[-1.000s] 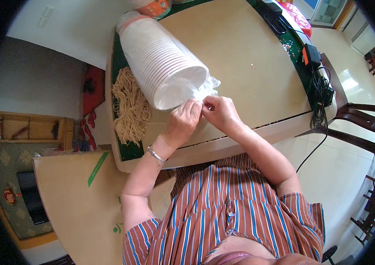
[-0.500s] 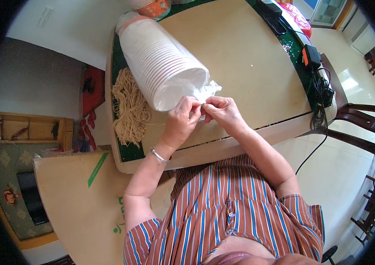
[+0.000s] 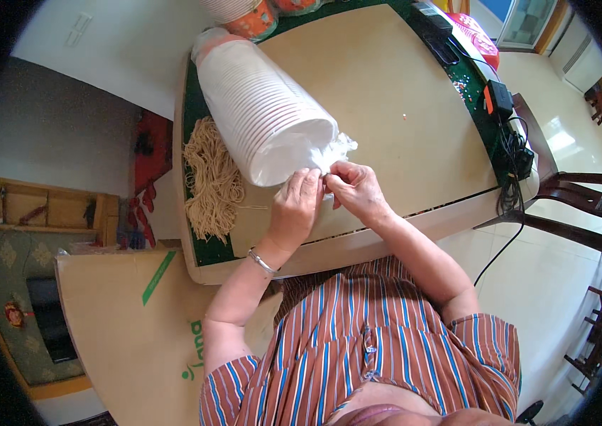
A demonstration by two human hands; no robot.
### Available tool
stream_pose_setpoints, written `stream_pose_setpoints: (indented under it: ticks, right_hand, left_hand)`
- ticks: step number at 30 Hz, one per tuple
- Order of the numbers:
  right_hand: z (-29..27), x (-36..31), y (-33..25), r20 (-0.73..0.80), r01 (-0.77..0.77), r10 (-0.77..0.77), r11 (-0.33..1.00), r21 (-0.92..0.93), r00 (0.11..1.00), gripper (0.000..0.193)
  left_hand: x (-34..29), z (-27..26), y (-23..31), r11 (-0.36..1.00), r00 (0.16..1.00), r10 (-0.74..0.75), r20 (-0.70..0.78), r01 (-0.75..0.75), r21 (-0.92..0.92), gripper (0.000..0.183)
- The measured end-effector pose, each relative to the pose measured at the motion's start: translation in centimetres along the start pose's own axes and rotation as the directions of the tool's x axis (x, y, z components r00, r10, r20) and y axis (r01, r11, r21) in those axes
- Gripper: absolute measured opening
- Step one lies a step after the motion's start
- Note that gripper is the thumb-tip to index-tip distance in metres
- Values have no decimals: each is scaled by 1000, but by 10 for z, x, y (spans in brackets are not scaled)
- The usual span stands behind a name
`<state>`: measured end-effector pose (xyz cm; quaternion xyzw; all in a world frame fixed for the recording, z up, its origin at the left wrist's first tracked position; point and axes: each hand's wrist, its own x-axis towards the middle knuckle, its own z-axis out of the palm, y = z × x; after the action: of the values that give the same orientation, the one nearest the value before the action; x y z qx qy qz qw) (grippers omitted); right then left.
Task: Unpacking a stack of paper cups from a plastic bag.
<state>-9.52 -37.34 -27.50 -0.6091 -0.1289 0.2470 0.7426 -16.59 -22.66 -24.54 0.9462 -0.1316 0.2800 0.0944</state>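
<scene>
Pinching the gathered neck of a translucent plastic bag (image 3: 338,149) with the left hand (image 3: 296,206), with thumb and curled fingers pressed together. Pinching at the same neck with the right hand (image 3: 360,192), with thumb and forefinger closed, just beside the left fingertips. Cannot tell whether gripping a thin strand there as well, with so little showing between the fingers. Wearing a silver bracelet (image 3: 262,261) on the left wrist and, down at six o'clock, a brown garment (image 3: 329,334) striped in blue and white.

Can see at eleven o'clock from the fingertips, inside the bag, a long nested stack of white tubs (image 3: 265,103), laid on its side on the worktop (image 3: 386,92) with the open end turned toward five o'clock, near the hands. At nine o'clock, can see a loose bundle of beige string (image 3: 212,184) beside the stack, with one strand straying toward three o'clock. Beyond the stack, between eleven and twelve, can make out orange-patterned tubs (image 3: 255,20). At two o'clock, along the dark green border, can see a black adapter (image 3: 500,103) with tangled black cables (image 3: 514,177) below. Can also see a dark wooden chair (image 3: 585,186) at three and a large cardboard box (image 3: 109,305) at eight.
</scene>
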Motion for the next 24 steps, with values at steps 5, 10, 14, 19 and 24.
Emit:
stream_pose_setpoints:
  ticks: [5,10,14,19,24]
  right_hand:
    - [0,0,-5,-20,19,-21,996,-88,1000,15]
    - [-4,-2,-9,33,21,-16,987,-161,999,17]
    - [-10,-1,-15,73,7,7,981,-192,997,17]
    - [-13,3,-18,200,-118,115,993,0,973,18]
    - [-7,3,-13,112,-93,83,991,94,990,20]
  left_hand:
    - [8,-3,3,998,1000,-24,19,25,-53,26]
    - [18,-11,-13,986,984,40,172,-12,-165,22]
    - [28,-12,-26,961,974,171,149,-131,-245,19]
    - [35,-15,-31,957,963,183,197,-128,-259,19]
    - [42,-21,-20,983,962,156,223,-128,-134,17]
